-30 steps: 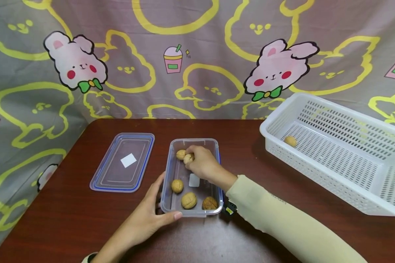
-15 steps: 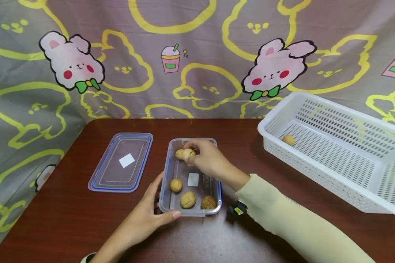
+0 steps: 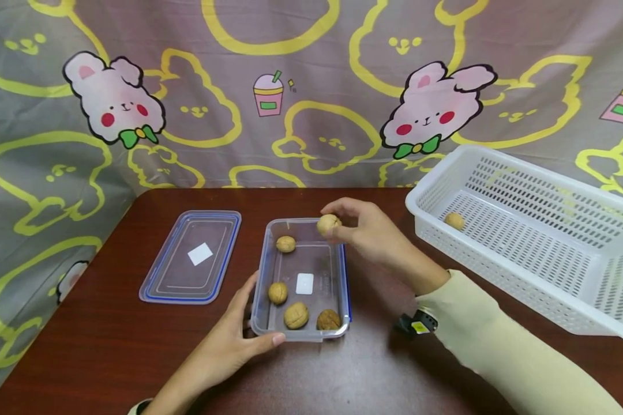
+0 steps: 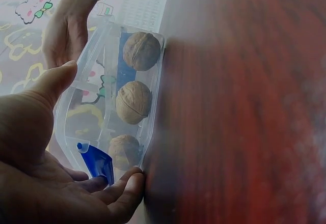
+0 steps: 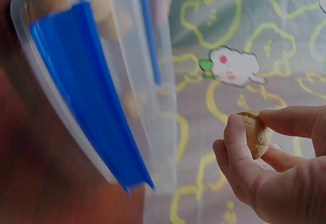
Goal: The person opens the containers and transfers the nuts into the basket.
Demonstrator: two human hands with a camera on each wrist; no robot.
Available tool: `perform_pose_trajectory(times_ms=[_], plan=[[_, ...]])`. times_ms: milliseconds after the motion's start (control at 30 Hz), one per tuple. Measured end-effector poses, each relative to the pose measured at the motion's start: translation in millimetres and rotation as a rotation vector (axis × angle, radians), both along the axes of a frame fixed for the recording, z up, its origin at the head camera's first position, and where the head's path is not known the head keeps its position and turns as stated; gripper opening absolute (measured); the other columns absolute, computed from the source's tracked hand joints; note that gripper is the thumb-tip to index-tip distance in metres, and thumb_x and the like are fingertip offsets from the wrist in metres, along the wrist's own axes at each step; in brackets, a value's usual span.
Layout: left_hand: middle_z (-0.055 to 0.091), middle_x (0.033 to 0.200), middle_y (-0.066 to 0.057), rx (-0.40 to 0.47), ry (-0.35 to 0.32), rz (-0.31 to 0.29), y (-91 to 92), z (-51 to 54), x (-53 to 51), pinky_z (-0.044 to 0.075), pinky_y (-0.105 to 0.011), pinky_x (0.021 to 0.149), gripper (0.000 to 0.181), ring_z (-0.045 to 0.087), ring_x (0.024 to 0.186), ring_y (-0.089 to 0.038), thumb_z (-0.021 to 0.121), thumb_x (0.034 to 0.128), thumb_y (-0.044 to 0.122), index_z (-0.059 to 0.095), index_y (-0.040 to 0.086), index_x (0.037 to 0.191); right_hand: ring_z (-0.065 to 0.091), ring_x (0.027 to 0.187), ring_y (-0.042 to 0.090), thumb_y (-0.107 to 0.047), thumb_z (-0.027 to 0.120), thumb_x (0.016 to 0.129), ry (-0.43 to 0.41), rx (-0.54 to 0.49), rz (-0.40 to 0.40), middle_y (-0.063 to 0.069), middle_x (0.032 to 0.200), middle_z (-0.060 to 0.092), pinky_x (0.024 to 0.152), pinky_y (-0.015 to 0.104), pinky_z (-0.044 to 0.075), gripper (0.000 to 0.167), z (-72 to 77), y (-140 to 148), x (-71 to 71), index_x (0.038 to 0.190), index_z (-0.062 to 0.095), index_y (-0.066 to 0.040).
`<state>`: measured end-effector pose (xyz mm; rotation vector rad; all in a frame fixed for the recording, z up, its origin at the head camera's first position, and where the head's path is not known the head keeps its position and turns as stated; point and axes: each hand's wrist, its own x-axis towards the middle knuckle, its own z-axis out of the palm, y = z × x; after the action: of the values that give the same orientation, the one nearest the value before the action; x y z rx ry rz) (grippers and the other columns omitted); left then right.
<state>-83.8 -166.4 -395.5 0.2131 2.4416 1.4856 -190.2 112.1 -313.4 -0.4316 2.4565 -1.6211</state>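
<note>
My right hand [image 3: 376, 233] pinches a walnut [image 3: 329, 225] between thumb and fingers, over the far right rim of a clear plastic container [image 3: 319, 271]. In the right wrist view the pinched walnut [image 5: 255, 135] shows beside the container's blue side clip [image 5: 89, 89]. Several walnuts lie inside: one [image 3: 285, 244] at the far left, one [image 3: 277, 293] at mid-left, and a big walnut [image 3: 296, 316] and a darker walnut [image 3: 329, 320] along the near end. My left hand [image 3: 228, 340] grips the container's near left corner, thumb along the near rim and fingers at the left side.
A white perforated basket [image 3: 503, 282] stands at the right with one walnut [image 3: 454, 221] in its left end. Left of the container lies a flat clear lid [image 3: 187, 276] with a blue seal. A patterned curtain [image 3: 332, 86] hangs behind the dark red table [image 3: 93, 328].
My right hand has lifted the walnut from beside the far left one and carried it right, up to the container's far right rim. The left hand stays at the corner.
</note>
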Motion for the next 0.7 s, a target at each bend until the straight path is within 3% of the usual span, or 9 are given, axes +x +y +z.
perform_pose_trajectory(times_ms=[167, 367, 567, 700], plan=[[0.028, 0.167, -0.025, -0.007, 0.005, -0.001, -0.7, 0.3, 0.9, 0.051, -0.042, 0.104, 0.115, 0.050, 0.141, -0.039, 0.088, 0.0863, 0.032, 0.009, 0.017, 0.169, 0.067, 0.107, 0.025, -0.006, 0.070, 0.099, -0.052, -0.098, -0.070, 0.016, 0.124, 0.068, 0.092, 0.033, 0.061, 0.034, 12.3, 28.1, -1.5, 0.132, 0.063, -0.002], [0.027, 0.168, -0.022, -0.025, -0.011, 0.009, 0.9, -0.5, 0.6, 0.049, -0.045, 0.108, 0.116, 0.048, 0.143, -0.040, 0.088, 0.0856, 0.036, 0.009, 0.019, 0.169, 0.071, 0.101, 0.014, -0.011, 0.067, 0.102, -0.072, -0.155, -0.140, 0.008, 0.123, 0.065, 0.090, 0.024, 0.060, 0.038, 26.2, 64.6, -7.1, 0.137, 0.057, 0.001], [0.024, 0.170, -0.021, -0.043, -0.017, 0.012, 2.2, 0.4, 0.7, 0.047, -0.050, 0.110, 0.117, 0.046, 0.144, -0.041, 0.087, 0.0856, 0.040, 0.009, 0.020, 0.169, 0.069, 0.106, 0.016, -0.004, 0.064, 0.103, -0.134, -0.374, -0.194, 0.005, 0.127, 0.059, 0.090, 0.024, 0.060, 0.030, 39.3, 100.0, -19.8, 0.131, 0.058, -0.001], [0.025, 0.169, -0.021, -0.043, -0.015, 0.009, 1.9, 1.6, 0.3, 0.050, -0.045, 0.107, 0.116, 0.048, 0.142, -0.040, 0.087, 0.0858, 0.039, 0.008, 0.020, 0.169, 0.063, 0.114, 0.020, -0.002, 0.066, 0.100, -0.152, -0.470, -0.219, 0.007, 0.133, 0.054, 0.090, 0.028, 0.061, 0.022, 46.0, 124.9, -27.9, 0.121, 0.069, -0.007]])
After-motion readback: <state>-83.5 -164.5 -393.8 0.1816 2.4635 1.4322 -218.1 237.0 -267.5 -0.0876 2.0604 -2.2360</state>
